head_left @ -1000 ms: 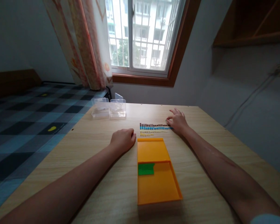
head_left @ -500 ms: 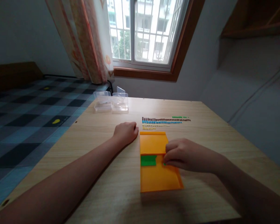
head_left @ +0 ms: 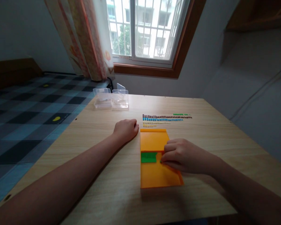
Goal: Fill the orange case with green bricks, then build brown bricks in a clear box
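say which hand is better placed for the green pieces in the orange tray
Right, probably. The right hand is over the orange tray, fingertips beside the green pieces; the left hand rests fisted on the table outside it.

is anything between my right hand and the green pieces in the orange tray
Nothing visible. The right hand reaches into the orange tray, its fingertips just beside the green pieces, with only a sliver of bare tray floor between. The left hand rests fisted on the table outside the tray's left wall.
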